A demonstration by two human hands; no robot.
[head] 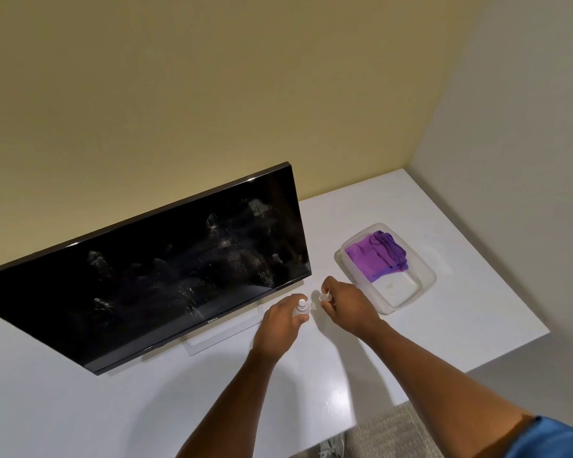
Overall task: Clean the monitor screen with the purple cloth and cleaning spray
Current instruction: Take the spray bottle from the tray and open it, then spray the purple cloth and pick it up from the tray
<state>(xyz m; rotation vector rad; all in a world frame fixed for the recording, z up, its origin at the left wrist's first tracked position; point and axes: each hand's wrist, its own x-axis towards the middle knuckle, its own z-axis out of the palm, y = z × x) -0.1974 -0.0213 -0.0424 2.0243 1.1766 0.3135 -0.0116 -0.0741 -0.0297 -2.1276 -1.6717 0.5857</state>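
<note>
Hands: your left hand (278, 320) grips spray bottle (301, 310), right hand (343, 305) pinches its cap (325, 297) | purple cloth (376, 254) in clear tub (424, 285) nr bench (477, 309) right edge | monitor screen (166, 276) smeared | risk: cap dropped/lost; overspray runs into bezel.

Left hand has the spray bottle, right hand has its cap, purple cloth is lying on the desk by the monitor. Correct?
Not quite. In the head view the cloth lies in the clear tub, not on the desk. Left hand holds the bottle; right hand holds the cap.
</note>
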